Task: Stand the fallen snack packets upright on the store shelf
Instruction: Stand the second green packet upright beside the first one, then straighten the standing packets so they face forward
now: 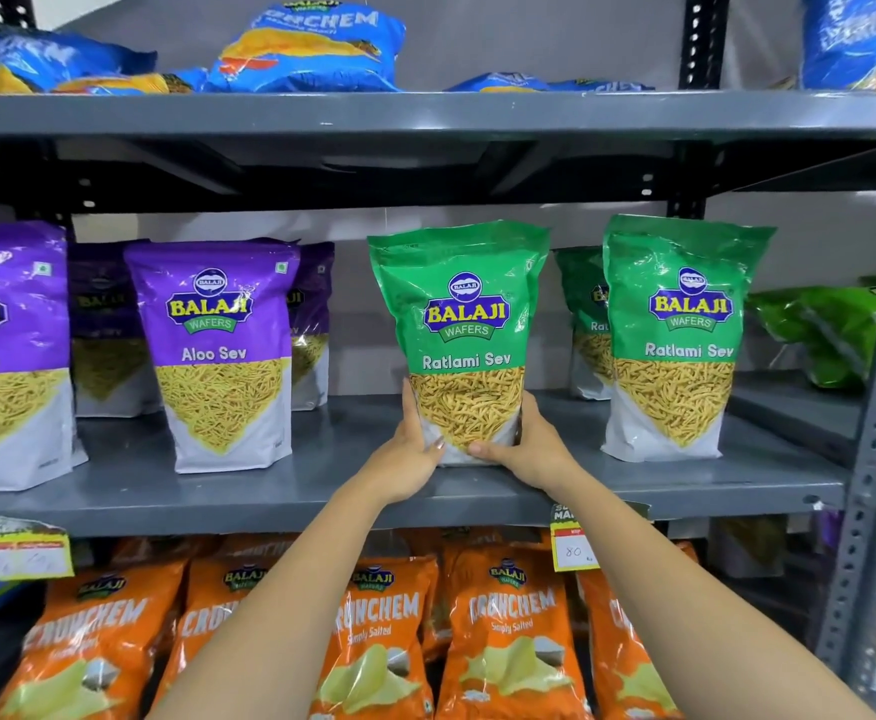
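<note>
Orange Crunchem packets [508,636] fill the bottom of the frame, nearest the lens; above them runs the grey middle shelf [321,491]; at frame centre the green Ratlami Sev packet [459,330] stands upright near its front edge; the left hand [415,449] and right hand [527,444] clasp its base from either side. Likely risk: the top-heavy pouch tips forward once released; a crumpled green packet [825,330] at right centre lies fallen, as do blue ones [306,49] at the top.

Left purple packet [5,356] cut off; shelf tag [15,548] writing blurred.
</note>
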